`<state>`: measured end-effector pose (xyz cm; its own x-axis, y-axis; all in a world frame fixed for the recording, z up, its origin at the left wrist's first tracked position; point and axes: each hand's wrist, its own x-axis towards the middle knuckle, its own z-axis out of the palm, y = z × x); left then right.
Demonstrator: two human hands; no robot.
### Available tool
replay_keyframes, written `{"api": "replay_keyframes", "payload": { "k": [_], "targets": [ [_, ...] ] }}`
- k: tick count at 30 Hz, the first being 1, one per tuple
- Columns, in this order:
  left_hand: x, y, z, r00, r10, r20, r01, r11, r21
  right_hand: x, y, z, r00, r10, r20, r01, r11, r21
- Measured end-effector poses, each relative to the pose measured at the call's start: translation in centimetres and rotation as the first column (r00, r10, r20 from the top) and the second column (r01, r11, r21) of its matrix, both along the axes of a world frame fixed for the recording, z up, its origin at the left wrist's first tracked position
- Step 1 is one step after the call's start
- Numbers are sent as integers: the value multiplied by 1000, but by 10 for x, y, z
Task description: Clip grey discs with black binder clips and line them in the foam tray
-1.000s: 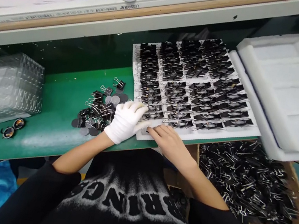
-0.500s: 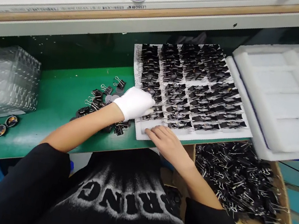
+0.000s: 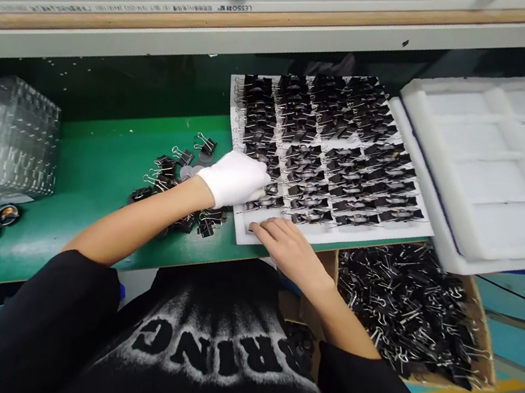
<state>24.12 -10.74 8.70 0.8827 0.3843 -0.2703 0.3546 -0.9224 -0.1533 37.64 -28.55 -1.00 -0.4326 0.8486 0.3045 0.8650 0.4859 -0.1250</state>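
Binder clips (image 3: 345, 160) stand in rows across most of the white board (image 3: 242, 228) on our desk (image 3: 97, 154); its near strip is bare, and loose clips (image 3: 165, 169) lie left. Our gloved left hand (image 3: 244, 180) curls over the lower-left rows, grip hidden; our right hand (image 3: 287, 245), half-curled, rests near the bare strip, and we cannot tell whether it holds anything.

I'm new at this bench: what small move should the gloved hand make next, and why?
I'd probably lift the gloved left hand straight up before moving it sideways: it lies over closely packed binder clips, which a sideways sweep might shift.
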Motion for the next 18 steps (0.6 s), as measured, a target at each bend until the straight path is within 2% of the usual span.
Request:
{"api": "replay_keyframes", "payload": {
  "k": [10,15,18],
  "targets": [
    [16,-14,-3,988,150,31,-149,989,-21,-2,-2,1,1000,-17,5,17,1000,8],
    [8,-16,-11,966,167,196,-167,986,-17,2,-1,3,1000,12,-15,-11,998,59],
    [3,-14,-18,959,172,225,-170,985,-30,5,1,3,998,55,-31,-53,997,52]
  ]
}}
